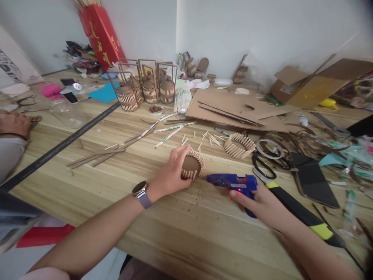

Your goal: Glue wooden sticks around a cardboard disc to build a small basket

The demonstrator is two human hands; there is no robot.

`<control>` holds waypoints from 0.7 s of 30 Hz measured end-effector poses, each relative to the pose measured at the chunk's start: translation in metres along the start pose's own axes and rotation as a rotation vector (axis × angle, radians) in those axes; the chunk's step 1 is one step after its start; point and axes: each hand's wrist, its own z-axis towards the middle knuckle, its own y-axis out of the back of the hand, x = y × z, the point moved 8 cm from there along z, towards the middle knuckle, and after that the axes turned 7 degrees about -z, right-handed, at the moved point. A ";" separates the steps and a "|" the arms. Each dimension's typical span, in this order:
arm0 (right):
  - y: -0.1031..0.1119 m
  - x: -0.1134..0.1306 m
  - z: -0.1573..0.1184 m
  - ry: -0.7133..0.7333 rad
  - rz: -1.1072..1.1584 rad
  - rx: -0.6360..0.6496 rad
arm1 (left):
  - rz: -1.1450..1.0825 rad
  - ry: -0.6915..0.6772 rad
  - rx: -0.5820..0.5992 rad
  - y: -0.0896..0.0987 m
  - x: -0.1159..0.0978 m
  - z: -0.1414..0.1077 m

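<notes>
My left hand (pixel 171 171) grips a small round basket base (pixel 192 165), a brown disc ringed with short wooden sticks, tilted toward me. In my right hand (pixel 253 202) is a blue glue gun (pixel 233 181) with a red light lit on it. Its nozzle points left at the lower right rim of the base; whether they touch I cannot tell. Behind them lie loose short sticks (pixel 214 140). A second ring of sticks (pixel 239 146) rests on the table to the right.
Finished miniature baskets (pixel 151 89) with tall handles stand at the back. Cardboard (pixel 227 109) lies behind the sticks. Black scissors (pixel 265 167), a phone (pixel 313 179) and a yellow-black handled tool (pixel 300 212) are at right. Another person's hand (pixel 14 124) rests at far left.
</notes>
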 end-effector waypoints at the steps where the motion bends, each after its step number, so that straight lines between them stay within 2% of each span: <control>1: 0.000 -0.003 -0.002 -0.024 0.042 0.071 | -0.001 -0.004 -0.001 0.000 0.000 0.000; 5: -0.009 0.006 -0.010 -0.022 0.282 0.365 | 0.003 0.001 0.008 0.000 -0.001 0.000; 7: -0.012 0.014 -0.011 -0.039 0.315 0.420 | 0.005 0.007 0.014 0.000 -0.001 0.000; 10: -0.012 0.022 -0.008 -0.007 0.120 0.420 | 0.007 0.017 0.018 0.000 0.000 0.000; 13: -0.004 0.025 0.003 0.055 -0.197 0.345 | 0.000 0.030 0.020 -0.001 0.000 -0.001; 16: 0.012 0.023 0.023 0.049 -0.538 0.190 | -0.004 0.022 0.018 -0.001 -0.001 0.000; 18: 0.019 0.029 0.043 0.083 -0.716 0.093 | -0.004 0.007 0.018 -0.001 -0.002 0.001; 21: 0.017 0.043 0.082 0.166 -0.871 -0.014 | -0.013 0.000 0.018 -0.001 -0.003 0.002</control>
